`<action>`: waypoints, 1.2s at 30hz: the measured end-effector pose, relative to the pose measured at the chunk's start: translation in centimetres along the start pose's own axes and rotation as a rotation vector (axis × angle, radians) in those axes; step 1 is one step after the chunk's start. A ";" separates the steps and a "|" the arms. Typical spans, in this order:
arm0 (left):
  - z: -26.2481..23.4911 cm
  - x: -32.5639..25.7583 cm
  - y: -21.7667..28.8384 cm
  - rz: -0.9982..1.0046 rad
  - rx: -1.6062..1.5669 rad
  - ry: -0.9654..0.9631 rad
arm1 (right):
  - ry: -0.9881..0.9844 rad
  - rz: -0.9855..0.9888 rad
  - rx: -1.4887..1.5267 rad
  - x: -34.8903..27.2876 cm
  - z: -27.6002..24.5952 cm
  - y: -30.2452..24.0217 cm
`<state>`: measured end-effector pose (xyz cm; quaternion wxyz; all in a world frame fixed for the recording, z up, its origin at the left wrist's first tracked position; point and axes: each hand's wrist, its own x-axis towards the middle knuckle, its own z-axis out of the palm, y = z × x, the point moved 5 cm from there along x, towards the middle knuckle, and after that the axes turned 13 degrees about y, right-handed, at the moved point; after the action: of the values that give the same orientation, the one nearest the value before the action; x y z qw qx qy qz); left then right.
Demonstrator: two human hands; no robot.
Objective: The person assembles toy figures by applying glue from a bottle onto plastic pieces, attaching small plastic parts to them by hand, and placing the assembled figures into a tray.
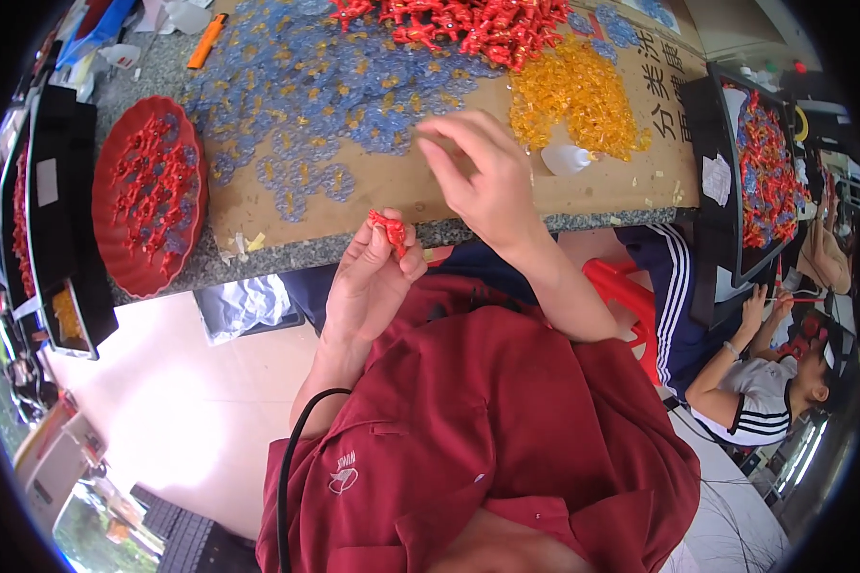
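My left hand (pixel 365 277) is closed around a small red plastic figure (pixel 390 229), pinched between thumb and fingers just off the table's near edge. My right hand (pixel 487 177) is raised to the right of it, thumb and fingers apart, with nothing visible between them. Beyond its fingertips spreads a wide layer of clear blue plastic pieces (pixel 354 86) mixed with yellow bits. A heap of red figures (pixel 468 29) lies at the back. To the right is a pile of clear yellow pieces (pixel 573 91), with a whitish translucent piece (pixel 566 159) at its near edge.
A red scalloped plate (pixel 105 186) with red and blue pieces stands at left. An orange box-cutter-like tool (pixel 207 41) lies behind it. Flat cardboard (pixel 602 196) covers the granite tabletop. Black bins flank the table; the right bin (pixel 726 191) holds red pieces. A co-worker (pixel 760 382) sits at right.
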<state>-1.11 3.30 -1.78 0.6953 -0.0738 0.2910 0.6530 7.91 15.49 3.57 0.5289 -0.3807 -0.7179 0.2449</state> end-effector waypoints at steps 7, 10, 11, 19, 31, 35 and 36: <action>-0.6 -0.4 0.7 0.021 -0.036 -0.011 | -0.109 -0.130 -0.129 1.5 2.4 -0.5; 0.0 -0.4 1.1 0.056 -0.064 -0.017 | -0.106 -0.144 -0.107 0.4 0.0 -1.5; 0.3 -0.2 1.2 0.102 -0.044 0.014 | -0.126 -0.107 -0.009 -0.3 -0.7 -1.7; 1.0 1.2 -0.1 0.132 0.070 -0.015 | -0.263 0.243 0.283 -3.1 -3.9 -0.5; 1.6 1.0 -1.1 0.098 0.107 -0.046 | -0.279 0.661 0.892 -4.8 -2.8 1.9; 1.7 0.7 0.6 0.498 0.474 -0.074 | -0.257 0.583 0.817 -4.2 -3.6 0.9; 1.9 0.5 0.9 0.601 0.553 -0.097 | -0.274 0.522 0.736 -4.0 -3.7 0.6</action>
<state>-1.37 4.74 -0.25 0.4803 0.2352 0.4310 0.7268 12.23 12.48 2.02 0.4497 -0.3000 -0.5269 0.6559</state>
